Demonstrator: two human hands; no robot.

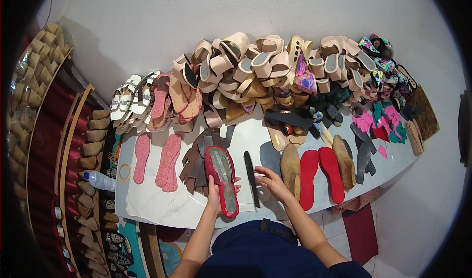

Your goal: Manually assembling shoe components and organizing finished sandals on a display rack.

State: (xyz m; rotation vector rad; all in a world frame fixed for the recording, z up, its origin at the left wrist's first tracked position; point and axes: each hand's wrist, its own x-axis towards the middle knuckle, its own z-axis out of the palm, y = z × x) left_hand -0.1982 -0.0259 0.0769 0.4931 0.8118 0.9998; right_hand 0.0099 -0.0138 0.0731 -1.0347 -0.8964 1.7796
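Here's the left hand (214, 194) wrapped round the red-edged shoe piece (221, 170) — thumb along its left edge, fingertips showing past its right edge. The piece sits just left of centre, over the near part of the table (399, 164), its long grey-green face turned up and its narrow end toward the person.

Over to the right hand (274, 185): fingers a little spread, reaching leftward to a narrow black strip (251, 180) that stands almost in line with the shoe piece. Are those fingertips pinching it or only meeting its edge? Can't tell from here, and the strip may be a flat part seen side-on.

The step in hand looks like handling these two parts side by side, with the two parts well short of touching. As I judge it, any move with the strip calls for a sure pinch on the right, while the left keeps that grey-green face up and level.

All round them, a full bench! Just right of the right hand, a wooden shoe last (290, 172), then the pair of red insoles (309, 180) lying flat. On the left, pink speckled insoles (169, 166) on a white sheet (152, 207), with brown cut strips (194, 162) right beside the shoe piece — and along the far side, a great heap of beige heeled sandals (269, 64).
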